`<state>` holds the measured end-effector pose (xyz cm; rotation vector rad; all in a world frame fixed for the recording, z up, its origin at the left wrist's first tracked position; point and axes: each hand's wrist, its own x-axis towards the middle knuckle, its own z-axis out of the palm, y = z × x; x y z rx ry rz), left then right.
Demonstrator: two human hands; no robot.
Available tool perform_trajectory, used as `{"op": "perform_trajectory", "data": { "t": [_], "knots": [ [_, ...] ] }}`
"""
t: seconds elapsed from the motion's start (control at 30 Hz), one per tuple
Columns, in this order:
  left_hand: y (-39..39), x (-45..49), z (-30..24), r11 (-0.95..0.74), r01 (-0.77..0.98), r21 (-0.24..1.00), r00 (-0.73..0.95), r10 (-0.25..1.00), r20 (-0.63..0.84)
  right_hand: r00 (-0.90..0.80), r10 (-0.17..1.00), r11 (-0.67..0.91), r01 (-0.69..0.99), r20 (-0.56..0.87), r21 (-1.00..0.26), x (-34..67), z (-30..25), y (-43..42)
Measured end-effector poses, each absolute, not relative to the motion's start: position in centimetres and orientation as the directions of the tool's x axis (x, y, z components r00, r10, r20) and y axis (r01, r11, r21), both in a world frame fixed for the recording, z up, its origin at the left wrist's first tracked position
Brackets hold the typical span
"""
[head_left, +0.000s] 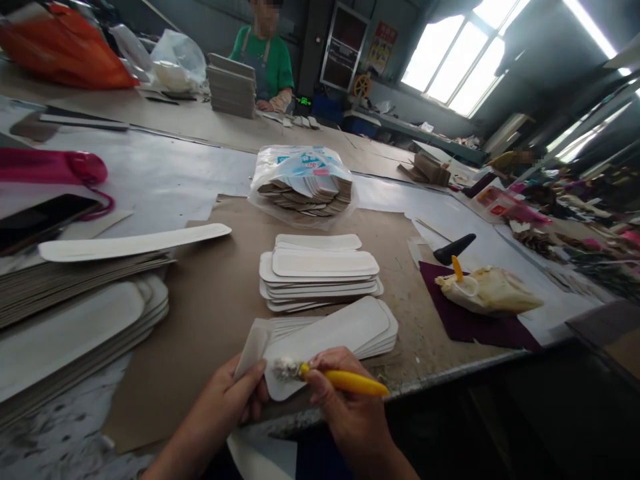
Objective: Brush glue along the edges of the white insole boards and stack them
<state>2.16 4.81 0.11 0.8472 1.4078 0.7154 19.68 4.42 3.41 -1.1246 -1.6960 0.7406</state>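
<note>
My right hand (345, 407) grips a yellow-handled brush (350, 381), whose whitish bristles rest on the near end of a white rounded card strip (330, 333). My left hand (227, 403) pinches a folded white strip (253, 347) against that end. The strip lies on top of a fanned pile of the same pieces at the table's front edge. Just beyond sits a neater stack of white strips (320, 272).
A plastic bag of strips (303, 181) lies further back. Grey board stacks (75, 313) fill the left side. On a maroon cloth (475, 320) at right sits a glue-caked lump with a second yellow brush (487, 288). A person in green (265, 60) works across the table.
</note>
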Motion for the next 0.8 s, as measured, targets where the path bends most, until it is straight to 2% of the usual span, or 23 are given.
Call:
{"op": "perform_trajectory", "data": {
  "t": [0.13,0.2,0.3,0.37,0.43,0.57,0.7,0.8],
  "knots": [
    [4.9,2.1,0.0,0.54,0.054,0.84,0.055,0.838,-0.542,-0.062,0.914,0.379,0.485,0.401,-0.788,20.8,3.1,5.2],
    [4.8,2.1,0.0,0.532,0.052,0.845,0.054,0.844,-0.534,-0.054,0.92,0.367,0.467,0.388,-0.805,20.5,3.4,4.9],
    [4.8,2.1,0.2,0.523,0.06,0.85,0.054,0.849,-0.526,-0.1,0.952,0.304,0.38,0.288,-0.873,19.4,3.3,4.6],
    [4.8,2.0,0.2,0.521,0.07,0.851,0.056,0.849,-0.525,-0.097,0.96,0.279,0.414,0.263,-0.866,19.8,2.8,5.0],
    [4.8,2.0,0.1,0.521,0.076,0.85,0.061,0.848,-0.526,-0.042,0.943,0.299,0.536,0.329,-0.789,21.5,2.3,6.0],
    [5.0,2.0,-0.3,0.512,0.067,0.857,0.067,0.854,-0.516,0.017,0.85,0.325,0.768,0.526,-0.551,26.8,2.5,8.3],
    [5.2,1.8,-0.7,0.505,0.067,0.86,0.063,0.858,-0.509,-0.042,0.784,0.36,0.843,0.62,-0.399,29.2,3.5,8.9],
    [5.2,1.7,-0.8,0.506,0.082,0.859,0.047,0.859,-0.51,-0.153,0.782,0.408,0.858,0.604,-0.312,28.0,3.3,8.4]
  ]
}}
